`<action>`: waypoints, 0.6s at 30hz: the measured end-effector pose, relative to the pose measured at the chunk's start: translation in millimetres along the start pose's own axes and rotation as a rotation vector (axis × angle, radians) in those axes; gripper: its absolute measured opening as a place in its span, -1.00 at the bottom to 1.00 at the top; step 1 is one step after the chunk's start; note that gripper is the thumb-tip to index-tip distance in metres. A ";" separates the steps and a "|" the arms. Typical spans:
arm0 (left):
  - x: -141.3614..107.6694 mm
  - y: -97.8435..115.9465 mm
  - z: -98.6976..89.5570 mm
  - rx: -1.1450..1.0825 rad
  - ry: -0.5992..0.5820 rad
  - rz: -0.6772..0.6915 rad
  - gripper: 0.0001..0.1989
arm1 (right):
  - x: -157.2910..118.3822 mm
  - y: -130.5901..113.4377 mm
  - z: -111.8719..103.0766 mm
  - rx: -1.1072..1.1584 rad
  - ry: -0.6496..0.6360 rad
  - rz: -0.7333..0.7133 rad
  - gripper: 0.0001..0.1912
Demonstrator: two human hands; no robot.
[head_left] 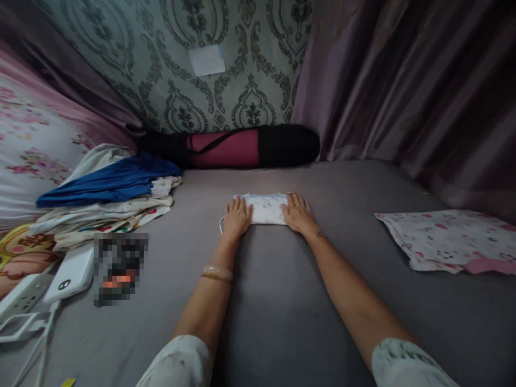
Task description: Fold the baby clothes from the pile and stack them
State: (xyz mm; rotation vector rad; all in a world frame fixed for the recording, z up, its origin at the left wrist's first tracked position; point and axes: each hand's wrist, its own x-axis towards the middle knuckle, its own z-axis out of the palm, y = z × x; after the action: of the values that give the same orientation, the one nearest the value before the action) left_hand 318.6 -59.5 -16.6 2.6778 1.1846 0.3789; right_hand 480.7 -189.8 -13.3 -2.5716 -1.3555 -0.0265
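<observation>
A flat white piece with a pale print and a light blue top edge, which looks like a face mask [267,210], lies on the grey bed sheet. A thin white loop sticks out beside its left end. My left hand [237,216] rests flat on the left end, fingers stretched forward and thumb pointing inward. On the right end lies my right hand [298,213], also flat with fingers spread. Both palms face down, covering the ends of the piece. Its printed middle shows between my thumbs.
A black and red long bag [226,149] lies against the patterned wall. Left are a blue cloth [108,180] on piled clothes, a white power bank [72,271], a power strip [24,295] and a blurred-out item [121,269]. A pink-printed cloth [439,236] lies right.
</observation>
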 end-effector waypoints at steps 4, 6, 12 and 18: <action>0.0 -4.0 -3.6 0.025 -0.098 -0.008 -0.41 | 0.6 3.0 -0.8 -0.003 -0.005 0.007 -0.36; 0.5 -0.2 -5.7 0.045 -0.096 -0.010 -0.41 | 1.3 -1.5 -2.9 -0.014 0.029 0.000 -0.36; 5.8 27.9 -1.1 0.055 0.016 0.157 -0.47 | 2.7 -22.4 -3.4 0.008 0.026 -0.158 -0.42; 17.6 30.6 7.2 -0.005 -0.083 0.234 -0.52 | 4.7 -19.7 -0.8 0.028 -0.060 -0.211 -0.44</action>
State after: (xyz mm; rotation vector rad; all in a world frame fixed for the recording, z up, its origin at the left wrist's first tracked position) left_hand 353.5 -67.1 -12.4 2.8049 0.8492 0.2998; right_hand 467.4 -175.5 -8.1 -2.4144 -1.6311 0.0332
